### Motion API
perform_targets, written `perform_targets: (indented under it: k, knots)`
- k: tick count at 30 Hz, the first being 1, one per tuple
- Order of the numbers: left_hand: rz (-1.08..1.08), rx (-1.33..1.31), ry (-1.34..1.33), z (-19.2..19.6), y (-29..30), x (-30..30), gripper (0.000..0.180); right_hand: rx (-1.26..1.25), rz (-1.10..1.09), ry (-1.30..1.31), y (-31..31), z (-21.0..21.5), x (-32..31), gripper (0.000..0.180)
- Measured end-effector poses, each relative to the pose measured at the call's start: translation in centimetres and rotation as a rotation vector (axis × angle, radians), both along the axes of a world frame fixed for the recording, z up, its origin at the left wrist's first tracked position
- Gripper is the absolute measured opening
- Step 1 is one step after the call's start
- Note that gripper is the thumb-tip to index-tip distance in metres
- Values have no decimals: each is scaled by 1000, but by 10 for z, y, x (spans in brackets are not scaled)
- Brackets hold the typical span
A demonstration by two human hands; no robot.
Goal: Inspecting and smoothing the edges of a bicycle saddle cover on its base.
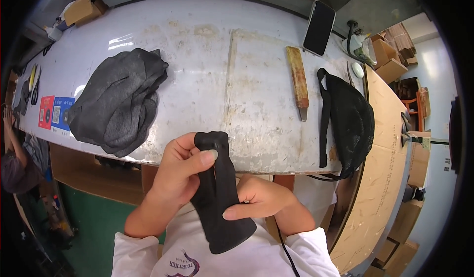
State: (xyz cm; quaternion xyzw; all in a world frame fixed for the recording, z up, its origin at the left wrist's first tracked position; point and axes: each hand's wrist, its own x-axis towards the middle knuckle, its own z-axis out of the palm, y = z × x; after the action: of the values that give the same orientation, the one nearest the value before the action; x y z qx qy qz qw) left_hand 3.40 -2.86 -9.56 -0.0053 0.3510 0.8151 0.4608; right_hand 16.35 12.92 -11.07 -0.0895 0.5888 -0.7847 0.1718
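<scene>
Between my hands, in front of my white shirt, hangs a folded piece of black cloth [224,183], long and wider at its lower end. My left hand [180,166] pinches its top, the thumb lying across the front. Lower down, my right hand [261,198] grips the right edge with the thumb on the front; its other fingers are partly hidden behind the cloth. A narrow gap shows between two layers near the top. On the table beyond my left hand lies a crumpled heap of dark grey cloth [118,99].
To the right on the white table [192,60] lie a yellowish-handled blade tool [297,82], a black mesh bag [348,121] with straps, and a phone [319,28] at the back. Cardboard [377,178] borders the right side. Another person [19,163] is at the far left.
</scene>
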Motion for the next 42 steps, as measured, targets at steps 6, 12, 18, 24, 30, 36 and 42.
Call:
perform_targets:
  k: [6,12,18,24,30,36,42]
  knots:
    - [36,16,-21,2,-6,-6,20,-73,89,-30,9,-1,2,29]
    - [92,28,33,-2,-12,-16,20,-63,46,-101,7,-4,11,30]
    - [48,83,12,-3,-13,-13,21,-273,-5,-88,2,-20,13,34]
    - [-173,98,-16,-3,-7,0,28,-421,-218,-139,-3,1,8,33]
    - [-191,26,259,16,11,12,26,187,-624,184,-2,29,-12,26]
    - [-261,-18,299,22,1,14,18,1,-691,148,-4,37,-3,18]
    - [-33,-172,1248,37,8,7,21,-128,-629,86,1,43,-1,17]
